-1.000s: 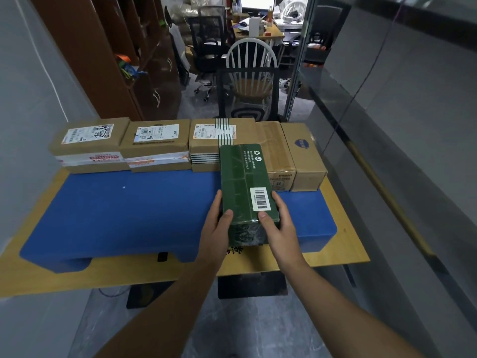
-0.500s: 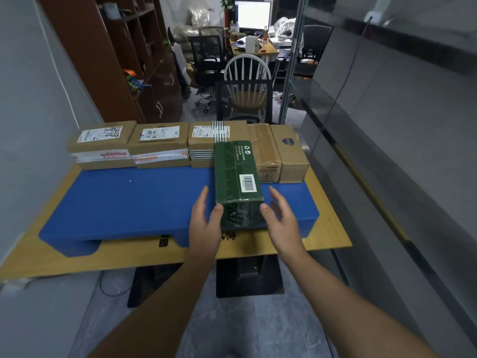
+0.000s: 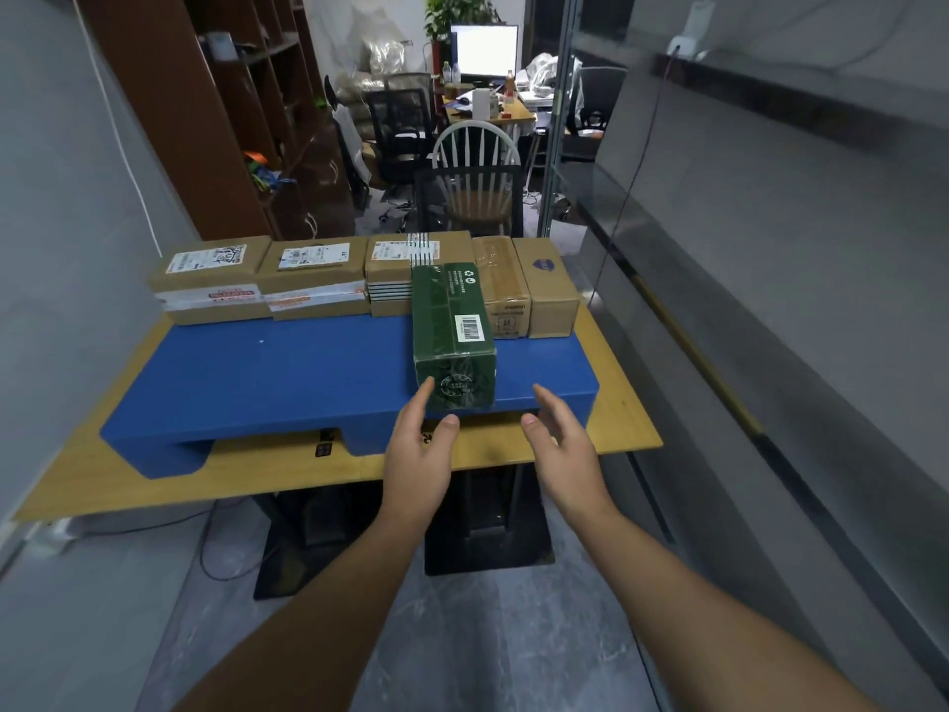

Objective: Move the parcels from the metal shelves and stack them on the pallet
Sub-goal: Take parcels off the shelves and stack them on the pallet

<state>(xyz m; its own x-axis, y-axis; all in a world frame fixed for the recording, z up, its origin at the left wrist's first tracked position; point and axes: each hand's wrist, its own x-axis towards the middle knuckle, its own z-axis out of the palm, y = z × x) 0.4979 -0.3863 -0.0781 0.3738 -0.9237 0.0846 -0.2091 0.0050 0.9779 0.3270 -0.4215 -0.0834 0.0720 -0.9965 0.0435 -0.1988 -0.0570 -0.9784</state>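
Observation:
A long green parcel (image 3: 452, 331) with a white barcode label lies on the blue pallet (image 3: 287, 372), its far end against the row of brown cardboard parcels (image 3: 313, 280) along the pallet's back. My left hand (image 3: 418, 454) is open just in front of the green parcel's near end, with the fingertips close to its lower left corner. My right hand (image 3: 557, 444) is open and apart from the parcel, to the right of its near end. Neither hand holds anything.
The pallet sits on a wooden table (image 3: 626, 429) with black legs. Two taller brown boxes (image 3: 549, 290) stand to the right of the green parcel. Behind the table are a white spindle chair (image 3: 475, 177), a brown bookcase (image 3: 241, 120) and office desks. A grey wall runs along the right.
Both hands have let go of the green parcel and pulled back from it toward me. The parcel now rests on the pallet. The view has backed away from the table.

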